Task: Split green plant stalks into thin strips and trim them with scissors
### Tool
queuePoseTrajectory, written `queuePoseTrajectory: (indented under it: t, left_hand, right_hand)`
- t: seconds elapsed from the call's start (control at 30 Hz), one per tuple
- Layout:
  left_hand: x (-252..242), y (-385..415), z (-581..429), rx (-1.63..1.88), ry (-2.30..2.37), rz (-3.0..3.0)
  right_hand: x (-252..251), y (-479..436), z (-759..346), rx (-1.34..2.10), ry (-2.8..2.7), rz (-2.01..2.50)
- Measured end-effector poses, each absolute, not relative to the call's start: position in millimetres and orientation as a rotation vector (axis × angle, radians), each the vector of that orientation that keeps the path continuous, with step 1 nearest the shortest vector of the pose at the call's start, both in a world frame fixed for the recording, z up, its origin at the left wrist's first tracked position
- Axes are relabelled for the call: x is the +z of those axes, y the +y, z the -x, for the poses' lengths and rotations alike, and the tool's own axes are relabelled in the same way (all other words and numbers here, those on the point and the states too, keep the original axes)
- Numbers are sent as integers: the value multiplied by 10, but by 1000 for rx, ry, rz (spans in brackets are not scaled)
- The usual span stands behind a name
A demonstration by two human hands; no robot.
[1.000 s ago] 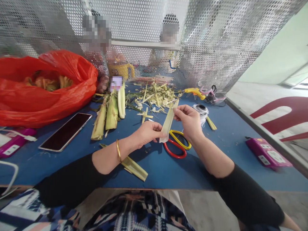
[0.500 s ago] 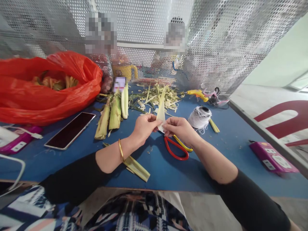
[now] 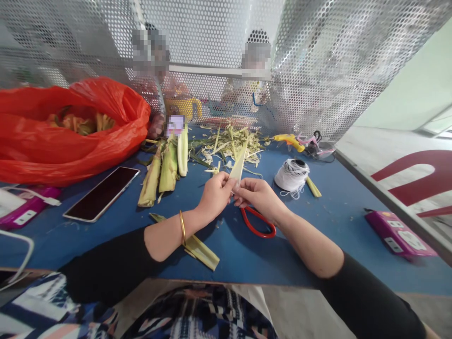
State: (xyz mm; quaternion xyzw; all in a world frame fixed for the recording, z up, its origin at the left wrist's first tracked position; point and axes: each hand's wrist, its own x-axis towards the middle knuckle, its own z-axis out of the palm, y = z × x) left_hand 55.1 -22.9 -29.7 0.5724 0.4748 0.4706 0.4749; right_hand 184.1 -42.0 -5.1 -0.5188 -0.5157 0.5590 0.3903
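Observation:
A pale, pointed piece of corn husk stands up between my two hands, its tip leaning to the right. My left hand, with a gold bangle at the wrist, pinches its lower part. My right hand closes on the bottom end, its fingertips touching those of the left. Under the right hand lie scissors with a red handle, their blades hidden. A strip of husk rests on the table beneath my left wrist. Beyond my hands is a heap of husk shreds.
Husk-covered ears and a phone lie to the left, near a red plastic bag. A spool of white string, a yellow glue gun and a purple power strip are to the right. A perforated metal screen stands behind.
The husk piece has tilted to the right. My hands have drawn together at its base, and my right hand now covers the scissors' yellow part.

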Motion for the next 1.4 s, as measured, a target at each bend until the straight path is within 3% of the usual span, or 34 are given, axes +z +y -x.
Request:
queuePoseTrajectory:
  t: [0.93,1.4]
  left_hand:
    - [-303,-265,-580,1192,1077,-1329]
    - [-183,-232,-532,1012,966,-982]
  right_hand:
    - [-88,-411,-1875,1781,-1023,1161]
    - [-75,-379,-1897,1399,-1275,1266]
